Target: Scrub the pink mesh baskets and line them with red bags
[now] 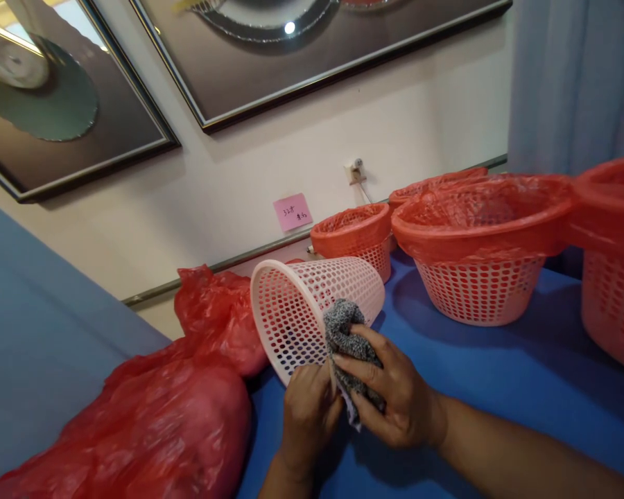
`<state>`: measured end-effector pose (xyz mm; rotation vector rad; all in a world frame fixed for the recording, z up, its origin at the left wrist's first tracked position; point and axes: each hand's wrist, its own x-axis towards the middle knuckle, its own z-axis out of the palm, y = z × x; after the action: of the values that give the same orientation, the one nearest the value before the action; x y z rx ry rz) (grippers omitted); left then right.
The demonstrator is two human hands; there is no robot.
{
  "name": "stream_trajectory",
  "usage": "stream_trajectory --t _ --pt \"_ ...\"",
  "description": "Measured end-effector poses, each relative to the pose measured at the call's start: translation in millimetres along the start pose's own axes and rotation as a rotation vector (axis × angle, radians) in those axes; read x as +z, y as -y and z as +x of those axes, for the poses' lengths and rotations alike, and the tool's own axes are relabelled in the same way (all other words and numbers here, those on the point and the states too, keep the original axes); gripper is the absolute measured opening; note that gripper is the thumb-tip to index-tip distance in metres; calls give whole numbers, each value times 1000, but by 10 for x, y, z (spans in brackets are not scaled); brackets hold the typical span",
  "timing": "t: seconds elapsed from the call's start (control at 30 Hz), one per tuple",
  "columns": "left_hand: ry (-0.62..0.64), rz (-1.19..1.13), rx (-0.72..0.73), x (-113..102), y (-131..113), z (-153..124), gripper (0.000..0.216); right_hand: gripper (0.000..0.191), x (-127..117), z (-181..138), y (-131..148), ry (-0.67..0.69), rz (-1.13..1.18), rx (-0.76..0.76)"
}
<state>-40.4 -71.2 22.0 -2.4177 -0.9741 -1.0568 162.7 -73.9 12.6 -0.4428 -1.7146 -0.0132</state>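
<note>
A pink perforated plastic basket lies on its side on the blue table, its mouth facing me. My right hand is closed on a grey speckled cloth, pressing it against the basket's rim. My left hand is closed just below the rim, its fingers pinching the lower edge of the basket beside the cloth's white end.
Crumpled red plastic bags lie in a heap at the left. Several pink baskets lined with red bags stand along the back right of the table. A pink note and a wall socket are on the wall behind.
</note>
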Motion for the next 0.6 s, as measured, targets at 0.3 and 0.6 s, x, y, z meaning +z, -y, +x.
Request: stream_trajectory --t 0.3,0.6 --pt "-140 -187 -109 -85 -146 36 8 59 -14 18 -22 38 44 -141" --pt "-121 -169 -57 -2 -138 -170 41 61 20 -56 -443 -126 -199 292"
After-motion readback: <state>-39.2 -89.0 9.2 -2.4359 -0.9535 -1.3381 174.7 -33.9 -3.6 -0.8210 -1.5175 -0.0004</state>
